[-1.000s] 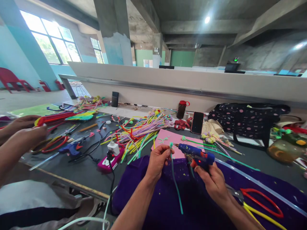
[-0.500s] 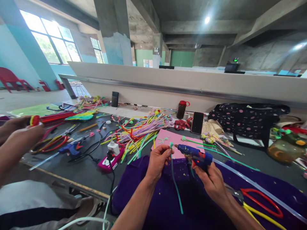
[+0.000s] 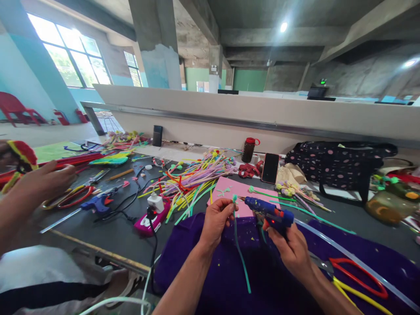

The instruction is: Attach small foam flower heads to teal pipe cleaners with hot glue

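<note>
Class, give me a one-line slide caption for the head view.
Left hand pinching a green stem, right hand holding a blue glue gun near its top, over purple cloth.

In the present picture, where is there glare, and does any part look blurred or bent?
Head view: the large window is washed out and the ceiling lamp flares; the co-worker's hand at left looks slightly soft; the glue gun is fairly clear; the upright column leans, probably lens distortion.

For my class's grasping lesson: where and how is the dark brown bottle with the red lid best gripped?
Probably around the body of the dark brown, red-lidded bottle from the near side: it stands upright and roughly cylindrical, while the long beige panel rises behind it.
</note>
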Motion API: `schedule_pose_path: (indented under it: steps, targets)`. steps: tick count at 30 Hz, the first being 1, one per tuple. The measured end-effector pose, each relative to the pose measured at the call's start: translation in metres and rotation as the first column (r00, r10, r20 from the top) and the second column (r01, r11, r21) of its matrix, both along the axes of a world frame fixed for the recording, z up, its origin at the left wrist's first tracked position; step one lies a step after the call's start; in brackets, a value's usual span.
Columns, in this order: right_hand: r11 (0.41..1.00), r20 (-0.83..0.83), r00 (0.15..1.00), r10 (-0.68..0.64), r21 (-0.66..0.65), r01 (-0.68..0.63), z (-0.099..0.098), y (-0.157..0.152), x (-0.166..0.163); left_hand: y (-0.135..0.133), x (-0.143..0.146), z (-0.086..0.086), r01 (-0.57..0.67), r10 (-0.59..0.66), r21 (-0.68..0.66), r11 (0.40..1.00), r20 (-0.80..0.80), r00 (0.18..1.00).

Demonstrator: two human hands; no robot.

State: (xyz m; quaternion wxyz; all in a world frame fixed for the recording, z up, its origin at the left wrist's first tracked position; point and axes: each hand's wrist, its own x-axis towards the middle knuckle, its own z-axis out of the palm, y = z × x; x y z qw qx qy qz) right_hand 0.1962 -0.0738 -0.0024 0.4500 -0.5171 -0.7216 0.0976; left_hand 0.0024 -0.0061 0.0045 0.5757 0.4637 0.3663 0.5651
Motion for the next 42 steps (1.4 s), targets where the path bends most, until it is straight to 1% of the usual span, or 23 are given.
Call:
schedule_pose_path:
  steps: [6, 13, 17, 19, 22, 24, 26, 29, 31, 34, 36, 40, 42]
  targets:
    - [1.0, 0.005, 1.0, 0.01, 0.009, -0.01, -0.002, 0.002, -0.001, 0.001, -0.001, -0.002, 0.008, -0.008, 0.006, 1.0, -0.008, 1.0]
    - [0.999, 0.019, 0.999, 0.05, 0.004, -0.05, 0.0, 0.0, -0.001, 0.002, -0.002, -0.003, -0.005, 0.005, 0.033, 0.999, -0.02, 1.0]
    - [0.999, 0.01, 0.999, 0.031, 0.013, -0.031, -0.001, 0.0, 0.001, 0.001, -0.001, -0.002, 0.011, -0.011, 0.016, 1.0, -0.019, 1.0]
    - [0.999, -0.013, 0.999, 0.043, -0.015, -0.043, -0.001, 0.0, 0.0, 0.0, -0.001, -0.002, 0.019, -0.019, 0.005, 1.0, -0.018, 1.0]
    - [0.991, -0.072, 0.994, 0.085, -0.095, -0.091, 0.005, -0.001, -0.001, 0.002, -0.002, -0.001, 0.018, -0.018, -0.024, 1.0, 0.01, 1.0]
    - [0.983, -0.164, 0.983, 0.086, -0.146, -0.11, 0.01, 0.001, -0.001, 0.004, -0.004, -0.001, -0.007, 0.01, -0.053, 0.999, 0.054, 0.999]
    - [0.979, -0.327, 0.944, 0.035, -0.179, -0.098, 0.014, 0.007, 0.002, 0.007, -0.006, -0.001, -0.027, 0.036, -0.081, 0.996, 0.103, 0.994]
    - [0.97, -0.577, 0.812, -0.086, -0.234, -0.064, 0.014, 0.026, 0.015, 0.009, -0.008, -0.001, -0.007, 0.02, -0.106, 0.994, 0.125, 0.992]
    - [0.953, -0.652, 0.742, -0.154, -0.296, -0.062, 0.009, 0.04, 0.025, 0.009, -0.008, -0.001, 0.018, -0.004, -0.114, 0.993, 0.119, 0.993]
    - [0.913, -0.674, 0.691, -0.261, -0.406, -0.051, -0.001, 0.055, 0.038, 0.008, -0.006, 0.0, 0.033, -0.019, -0.119, 0.992, 0.118, 0.993]
    - [0.893, -0.649, 0.698, -0.303, -0.45, -0.03, -0.008, 0.06, 0.043, 0.008, -0.006, 0.001, 0.036, -0.021, -0.121, 0.992, 0.123, 0.992]
    - [0.879, -0.528, 0.795, -0.298, -0.476, 0.013, -0.022, 0.065, 0.047, 0.008, -0.007, 0.002, 0.039, -0.021, -0.132, 0.99, 0.133, 0.991]
    - [0.874, -0.486, 0.815, -0.316, -0.484, 0.05, -0.027, 0.068, 0.048, 0.008, -0.007, 0.003, 0.037, -0.018, -0.134, 0.99, 0.136, 0.991]
